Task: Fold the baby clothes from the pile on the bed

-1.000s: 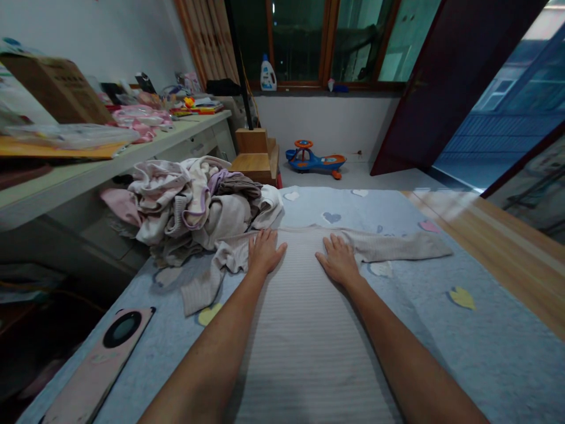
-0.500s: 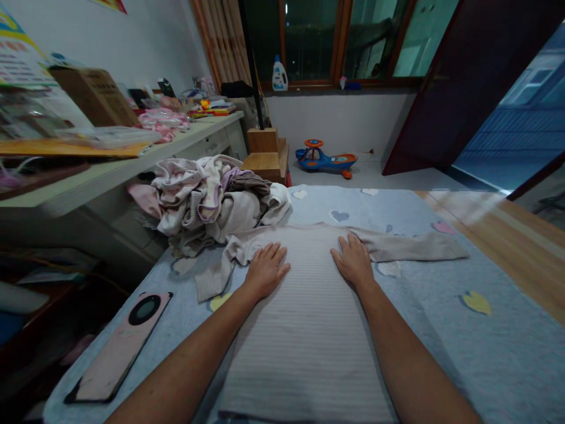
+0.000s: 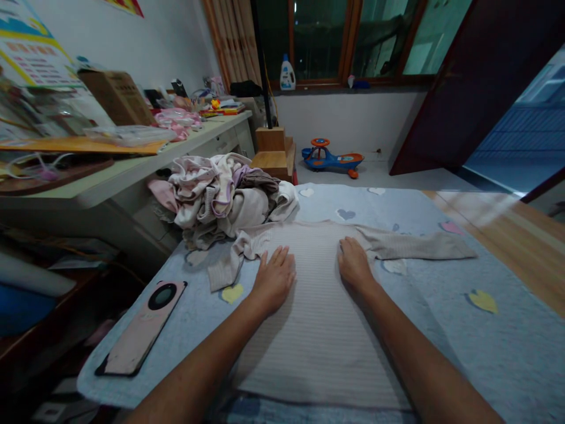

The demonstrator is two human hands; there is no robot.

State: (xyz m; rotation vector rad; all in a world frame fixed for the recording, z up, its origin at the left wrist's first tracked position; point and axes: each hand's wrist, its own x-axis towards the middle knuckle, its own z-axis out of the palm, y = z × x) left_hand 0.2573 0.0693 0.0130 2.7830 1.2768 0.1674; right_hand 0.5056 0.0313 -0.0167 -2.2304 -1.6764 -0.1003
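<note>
A pale striped long-sleeved shirt [image 3: 318, 330] lies spread on the blue bed cover [image 3: 441, 330], its hem towards me. One sleeve stretches out to the right; the other is bent and bunched on the left. My left hand [image 3: 274, 278] rests flat on the shirt's left side, fingers extended. On the opposite side, my right hand [image 3: 354, 263] has its fingers curled in against the fabric below the shoulder. The fingertips of that hand are partly hidden.
A heap of crumpled clothes [image 3: 229, 194] sits at the bed's far left, touching the shirt's left shoulder area. A pink phone [image 3: 143, 330] lies at the near left. Beyond are a cluttered desk [image 3: 101, 188], a wooden step seat [image 3: 271, 159] and a blue ride-on toy [image 3: 333, 159].
My right hand's fingers have curled from lying flat to closed on the shirt. My left hand stays flat, its fingers drawn closer together. The view has shifted slightly left.
</note>
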